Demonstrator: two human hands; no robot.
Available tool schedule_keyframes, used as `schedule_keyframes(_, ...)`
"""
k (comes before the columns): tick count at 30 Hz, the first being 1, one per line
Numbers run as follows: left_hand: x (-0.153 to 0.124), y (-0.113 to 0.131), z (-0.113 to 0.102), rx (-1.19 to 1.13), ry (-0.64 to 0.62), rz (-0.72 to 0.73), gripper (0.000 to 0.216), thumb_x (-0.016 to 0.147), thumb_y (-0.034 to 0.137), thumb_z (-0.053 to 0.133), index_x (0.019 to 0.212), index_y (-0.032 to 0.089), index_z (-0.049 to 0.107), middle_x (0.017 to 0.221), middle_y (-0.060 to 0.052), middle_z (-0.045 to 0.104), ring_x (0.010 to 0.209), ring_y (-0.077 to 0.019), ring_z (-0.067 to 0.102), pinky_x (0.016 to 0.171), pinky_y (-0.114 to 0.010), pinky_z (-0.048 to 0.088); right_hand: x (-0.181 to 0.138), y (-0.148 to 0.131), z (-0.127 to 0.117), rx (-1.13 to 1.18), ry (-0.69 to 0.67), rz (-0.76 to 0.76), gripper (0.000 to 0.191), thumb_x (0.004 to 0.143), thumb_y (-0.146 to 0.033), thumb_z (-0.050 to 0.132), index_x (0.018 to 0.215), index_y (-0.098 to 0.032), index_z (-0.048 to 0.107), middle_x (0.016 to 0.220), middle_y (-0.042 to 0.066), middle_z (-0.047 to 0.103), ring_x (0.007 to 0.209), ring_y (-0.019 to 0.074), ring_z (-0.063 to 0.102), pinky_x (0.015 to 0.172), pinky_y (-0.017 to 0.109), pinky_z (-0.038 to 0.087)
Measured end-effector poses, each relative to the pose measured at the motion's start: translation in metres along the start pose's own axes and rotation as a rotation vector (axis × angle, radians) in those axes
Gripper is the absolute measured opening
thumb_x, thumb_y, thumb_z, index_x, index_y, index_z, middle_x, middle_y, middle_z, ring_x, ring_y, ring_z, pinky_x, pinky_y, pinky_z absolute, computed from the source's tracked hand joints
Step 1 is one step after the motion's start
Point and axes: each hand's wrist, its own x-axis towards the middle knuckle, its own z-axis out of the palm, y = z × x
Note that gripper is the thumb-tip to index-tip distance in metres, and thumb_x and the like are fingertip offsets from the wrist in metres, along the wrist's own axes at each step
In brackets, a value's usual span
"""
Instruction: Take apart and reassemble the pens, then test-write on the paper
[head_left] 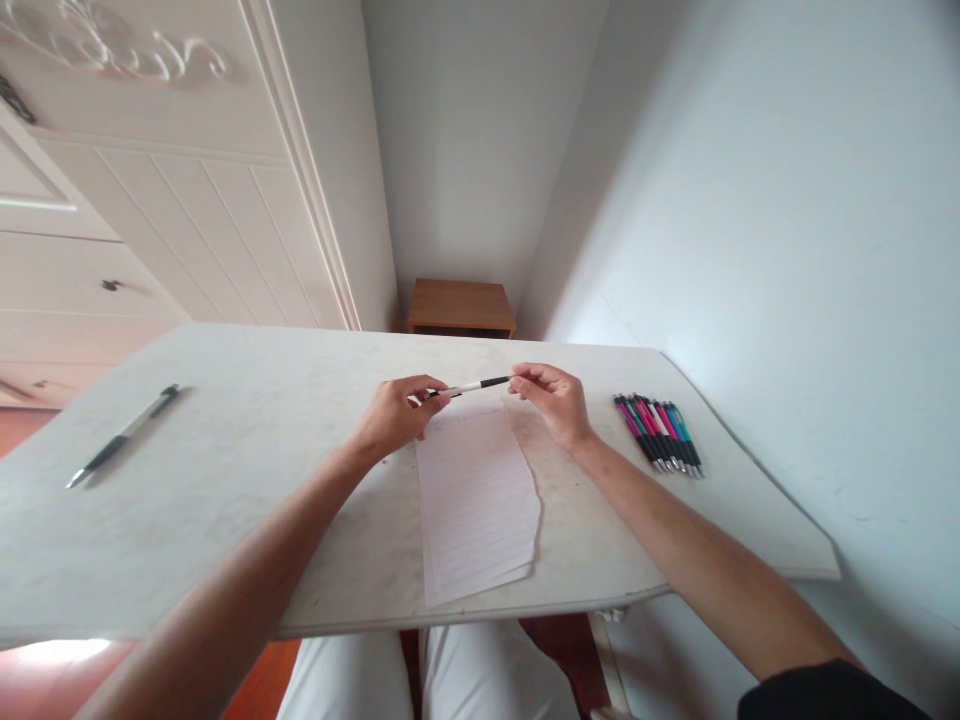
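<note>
A white pen with a black grip [471, 387] is held level between my two hands, above the far end of a lined sheet of paper [480, 500]. My left hand [401, 408] is closed, pinching the pen's left end. With thumb and fingers, my right hand [553, 400] pinches the tip end beside the black grip. The paper has a torn, uneven right edge and lies on the white table [337, 560]. Any writing on it is too faint to read.
To the right, several coloured pens [660, 435] lie side by side. Another white and black pen [126, 435] rests at the far left. A pale cabinet [225, 200] stands behind on the left, a wooden stand [461, 303] beyond the table, and a wall [787, 250] on the right.
</note>
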Motion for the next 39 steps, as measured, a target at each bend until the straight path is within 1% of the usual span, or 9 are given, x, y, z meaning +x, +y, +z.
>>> schedule_keyframes(3, 0.0007, 0.004, -0.0011, -0.138, -0.052, -0.082, 0.032, 0.076, 0.046, 0.068, 0.092, 0.019, 0.075, 0.049, 0.002, 0.06, 0.038, -0.0142, 0.054, 0.043, -0.025, 0.044, 0.0005, 0.0005, -0.0004, -0.004, 0.021, 0.0, 0.028, 0.07, -0.039, 0.078, 0.09, -0.019, 0.074, 0.077, 0.003, 0.073, 0.069, 0.0164, 0.067, 0.064, 0.031, 0.052)
schedule_keyframes(5, 0.0016, 0.0044, -0.0013, -0.248, -0.06, -0.105, 0.034, 0.073, 0.045, 0.073, 0.093, 0.017, 0.075, 0.049, 0.001, 0.061, 0.043, -0.0155, 0.058, 0.047, -0.025, 0.048, 0.0007, 0.0007, -0.0007, 0.001, 0.023, 0.001, 0.028, 0.07, -0.038, 0.079, 0.089, -0.019, 0.074, 0.078, 0.003, 0.073, 0.069, 0.0164, 0.067, 0.065, 0.031, 0.051)
schedule_keyframes(11, 0.0036, 0.0017, 0.0017, -0.616, -0.083, -0.206, 0.052, 0.061, 0.047, 0.084, 0.098, 0.013, 0.072, 0.081, -0.006, 0.071, 0.072, -0.0179, 0.069, 0.071, -0.03, 0.058, 0.001, -0.0005, -0.0006, 0.007, 0.045, -0.011, 0.028, 0.069, -0.037, 0.079, 0.089, -0.018, 0.073, 0.076, 0.003, 0.073, 0.068, 0.0157, 0.066, 0.063, 0.03, 0.051)
schedule_keyframes(14, 0.0035, 0.0021, 0.0035, -0.683, -0.068, -0.222, 0.051, 0.061, 0.054, 0.082, 0.089, 0.012, 0.072, 0.084, -0.007, 0.071, 0.076, -0.0186, 0.068, 0.074, -0.032, 0.057, 0.001, 0.0, -0.001, 0.014, 0.05, -0.01, 0.029, 0.069, -0.037, 0.08, 0.089, -0.018, 0.073, 0.076, 0.003, 0.073, 0.068, 0.0154, 0.066, 0.063, 0.029, 0.051)
schedule_keyframes(17, 0.0037, 0.0011, 0.004, -0.668, -0.05, -0.199, 0.049, 0.057, 0.05, 0.086, 0.085, 0.013, 0.072, 0.078, -0.006, 0.07, 0.072, -0.0178, 0.067, 0.073, -0.033, 0.055, 0.0004, 0.0003, -0.0011, 0.012, 0.038, -0.006, 0.028, 0.069, -0.036, 0.079, 0.09, -0.018, 0.073, 0.077, 0.003, 0.073, 0.068, 0.0155, 0.067, 0.064, 0.029, 0.051)
schedule_keyframes(26, 0.0062, -0.0048, 0.0001, -0.524, -0.032, -0.176, 0.045, 0.053, 0.035, 0.087, 0.091, 0.013, 0.074, 0.078, -0.004, 0.071, 0.072, -0.0155, 0.063, 0.07, -0.028, 0.048, -0.001, -0.003, 0.0007, 0.012, 0.014, 0.0, 0.029, 0.069, -0.037, 0.08, 0.089, -0.017, 0.073, 0.074, 0.003, 0.072, 0.067, 0.0152, 0.067, 0.063, 0.029, 0.052)
schedule_keyframes(29, 0.0065, -0.0027, -0.0012, -0.441, -0.037, -0.192, 0.043, 0.057, 0.035, 0.083, 0.091, 0.013, 0.074, 0.067, -0.001, 0.068, 0.061, -0.0136, 0.059, 0.063, -0.027, 0.046, -0.002, -0.0025, 0.0007, 0.009, -0.002, 0.009, 0.03, 0.068, -0.038, 0.08, 0.089, -0.017, 0.074, 0.075, 0.003, 0.073, 0.066, 0.015, 0.067, 0.064, 0.029, 0.054)
schedule_keyframes(33, 0.0056, -0.0006, -0.0005, -0.306, -0.045, -0.17, 0.029, 0.06, 0.032, 0.078, 0.081, 0.015, 0.07, 0.066, -0.001, 0.067, 0.052, -0.012, 0.055, 0.055, -0.025, 0.044, -0.0038, -0.0018, 0.0016, 0.003, -0.026, 0.003, 0.029, 0.068, -0.037, 0.081, 0.089, -0.018, 0.074, 0.075, 0.003, 0.073, 0.066, 0.0146, 0.066, 0.067, 0.03, 0.055)
schedule_keyframes(39, -0.0011, -0.0005, 0.002, -0.03, 0.017, -0.009, 0.015, 0.074, 0.03, 0.067, 0.08, 0.02, 0.058, 0.067, 0.004, 0.066, 0.047, -0.0107, 0.056, 0.053, -0.023, 0.041, -0.0059, -0.0041, 0.0039, 0.002, -0.053, 0.022, 0.031, 0.068, -0.04, 0.081, 0.089, -0.018, 0.075, 0.074, 0.003, 0.073, 0.066, 0.0155, 0.067, 0.07, 0.032, 0.057)
